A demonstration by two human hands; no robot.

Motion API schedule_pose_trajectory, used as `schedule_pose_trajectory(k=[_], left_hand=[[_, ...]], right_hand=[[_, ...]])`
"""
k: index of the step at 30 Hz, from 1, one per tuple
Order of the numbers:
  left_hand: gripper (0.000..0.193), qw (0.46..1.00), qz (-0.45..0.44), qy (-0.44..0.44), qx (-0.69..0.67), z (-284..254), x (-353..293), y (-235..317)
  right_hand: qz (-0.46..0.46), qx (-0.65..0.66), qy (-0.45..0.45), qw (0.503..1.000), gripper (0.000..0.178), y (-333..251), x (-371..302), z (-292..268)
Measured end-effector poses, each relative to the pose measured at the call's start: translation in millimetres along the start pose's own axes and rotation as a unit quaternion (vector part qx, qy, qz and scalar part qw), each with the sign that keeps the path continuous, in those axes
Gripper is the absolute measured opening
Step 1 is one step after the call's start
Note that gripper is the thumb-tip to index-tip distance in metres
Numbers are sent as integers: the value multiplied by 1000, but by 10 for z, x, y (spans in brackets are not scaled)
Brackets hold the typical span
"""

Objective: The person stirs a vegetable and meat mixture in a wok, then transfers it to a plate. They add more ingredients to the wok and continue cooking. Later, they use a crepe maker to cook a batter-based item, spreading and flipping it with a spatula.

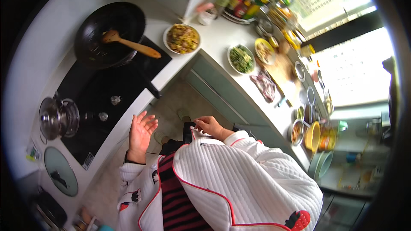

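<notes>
White quilted cloth with red piping forms the jacket (214, 175), in front of which two bare hands stand apart. The left grip (141, 137) is empty, its fingers spread and slightly bent, palm up. The right grip (208, 126) has its fingers curled beside the jacket's edge; whether they pinch the cloth cannot be told.

Beyond the left grip, a black handle (150, 86) runs from the wok (109, 51), which sits at the far end of the black hob (94, 94); its tip appears to overhang the front of the white surface (212, 38). A loose sleeve (130, 188) catching this handle could swing or tip the wok. The wooden spatula (139, 48) rests in the wok with its shaft projecting over the rim; a knock on that free end could lever it out. Heat cannot be judged here, so touching the metal may risk a burn.

Near the wok, mixed food (183, 38) fills a white bowl (165, 42) close to the surface's inner corner, where a passing sleeve could push it off. Farther left stands a lidded pot (53, 122), with a glass lid (61, 171) lying nearby, liable to slide if bumped. To the right, chopped greens (242, 58) stand near raw-looking meat (265, 86); crowding could let juices spread.
</notes>
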State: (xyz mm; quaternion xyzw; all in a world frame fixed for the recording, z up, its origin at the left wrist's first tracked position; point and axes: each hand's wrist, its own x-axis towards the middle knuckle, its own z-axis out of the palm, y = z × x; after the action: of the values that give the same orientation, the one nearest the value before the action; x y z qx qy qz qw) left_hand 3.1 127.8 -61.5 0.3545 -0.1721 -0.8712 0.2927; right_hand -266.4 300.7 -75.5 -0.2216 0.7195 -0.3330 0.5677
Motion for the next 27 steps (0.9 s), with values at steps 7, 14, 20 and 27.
schedule_pose_trajectory(k=[7,14,20,27], left_hand=[[51,996,-68,38,44,-39,-276,-353],[45,985,-147,53,74,304,-167,-865],[40,971,-176,21,159,717,-48,-1032],[38,967,-164,72,180,865,-183,-1002]], right_hand=[[0,72,50,996,32,321,-57,-270],[2,171,104,980,28,591,-224,-778],[-74,325,301,893,28,546,84,-2325],[-82,495,373,780,25,363,1398,-4095]])
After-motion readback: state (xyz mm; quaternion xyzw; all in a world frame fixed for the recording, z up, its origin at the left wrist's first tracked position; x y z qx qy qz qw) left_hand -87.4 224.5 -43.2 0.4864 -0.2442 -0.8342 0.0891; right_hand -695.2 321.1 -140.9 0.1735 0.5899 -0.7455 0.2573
